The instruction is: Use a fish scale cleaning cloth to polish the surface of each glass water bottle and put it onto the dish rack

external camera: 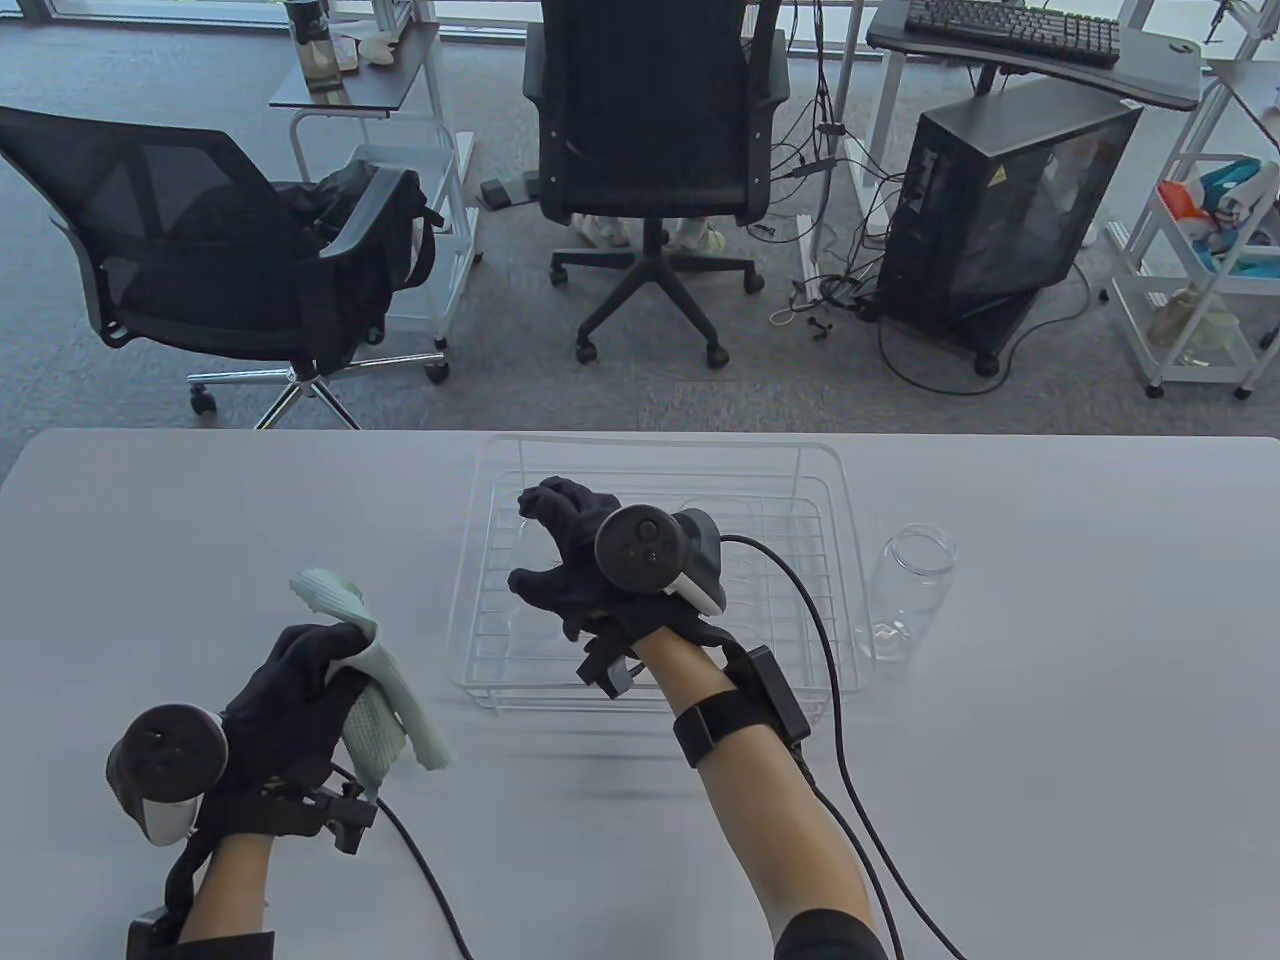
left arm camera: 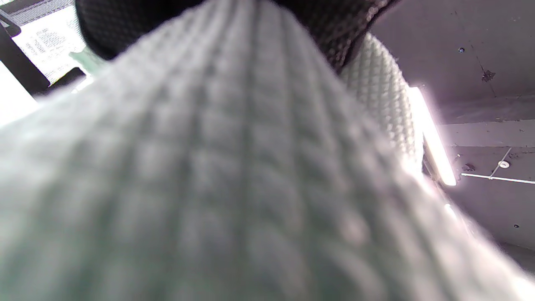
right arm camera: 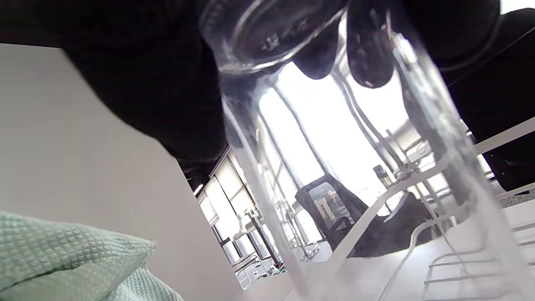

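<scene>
My left hand (external camera: 300, 680) hovers over the table's front left and grips a pale green fish scale cloth (external camera: 385, 700). That cloth (left arm camera: 209, 188) fills the left wrist view. My right hand (external camera: 535, 545) is over the left part of the white wire dish rack (external camera: 840, 560), fingers curled down. In the right wrist view its fingertips (right arm camera: 368, 50) clasp the top of a clear glass bottle (right arm camera: 334, 167), which hangs down inside the rack wires (right arm camera: 501, 140). A second clear bottle (external camera: 905, 590) stands on the table just right of the rack.
The white table (external camera: 1050, 700) ends just beyond the rack. Past it are two office chairs (external camera: 650, 130), a computer tower (external camera: 1000, 210) and a white trolley (external camera: 1200, 280). Glove cables (external camera: 850, 760) trail along my right forearm.
</scene>
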Demonstrator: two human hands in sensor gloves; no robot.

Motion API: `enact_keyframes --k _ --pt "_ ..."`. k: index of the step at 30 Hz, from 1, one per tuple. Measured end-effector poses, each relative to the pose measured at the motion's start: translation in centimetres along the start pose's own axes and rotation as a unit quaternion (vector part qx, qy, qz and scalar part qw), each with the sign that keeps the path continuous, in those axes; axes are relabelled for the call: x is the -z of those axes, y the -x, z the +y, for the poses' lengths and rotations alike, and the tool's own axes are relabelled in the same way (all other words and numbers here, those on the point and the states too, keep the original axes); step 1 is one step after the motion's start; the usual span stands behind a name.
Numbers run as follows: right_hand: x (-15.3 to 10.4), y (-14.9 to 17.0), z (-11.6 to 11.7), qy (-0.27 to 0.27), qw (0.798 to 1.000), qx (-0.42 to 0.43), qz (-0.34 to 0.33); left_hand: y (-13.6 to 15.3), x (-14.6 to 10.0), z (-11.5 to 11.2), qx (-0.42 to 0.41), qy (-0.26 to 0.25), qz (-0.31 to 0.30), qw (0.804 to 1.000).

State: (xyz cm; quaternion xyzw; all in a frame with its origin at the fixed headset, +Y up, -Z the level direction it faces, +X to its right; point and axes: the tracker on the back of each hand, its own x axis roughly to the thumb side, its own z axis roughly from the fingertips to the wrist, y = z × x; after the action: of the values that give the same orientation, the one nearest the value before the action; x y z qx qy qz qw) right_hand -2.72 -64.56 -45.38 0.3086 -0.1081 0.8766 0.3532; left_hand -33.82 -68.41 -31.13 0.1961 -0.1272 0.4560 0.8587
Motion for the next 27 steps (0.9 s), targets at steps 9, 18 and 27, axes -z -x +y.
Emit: enact_keyframes --k 9,18,27 --pt "1.3 -1.3 2.7 -0.026 0.999 -0.005 -0.019 0.0 0.0 0.0 0.000 0.002 0.000 1.000" --pt "1.8 -2.0 3.5 -0.058 0.998 -0.026 -0.008 0.0 0.0 0.0 0.000 0.004 -0.001 1.000" --pt "1.7 -1.5 3.1 -0.066 0.997 0.026 0.017 0.0 -0.1 0.1 0.002 0.004 -0.001 1.000"
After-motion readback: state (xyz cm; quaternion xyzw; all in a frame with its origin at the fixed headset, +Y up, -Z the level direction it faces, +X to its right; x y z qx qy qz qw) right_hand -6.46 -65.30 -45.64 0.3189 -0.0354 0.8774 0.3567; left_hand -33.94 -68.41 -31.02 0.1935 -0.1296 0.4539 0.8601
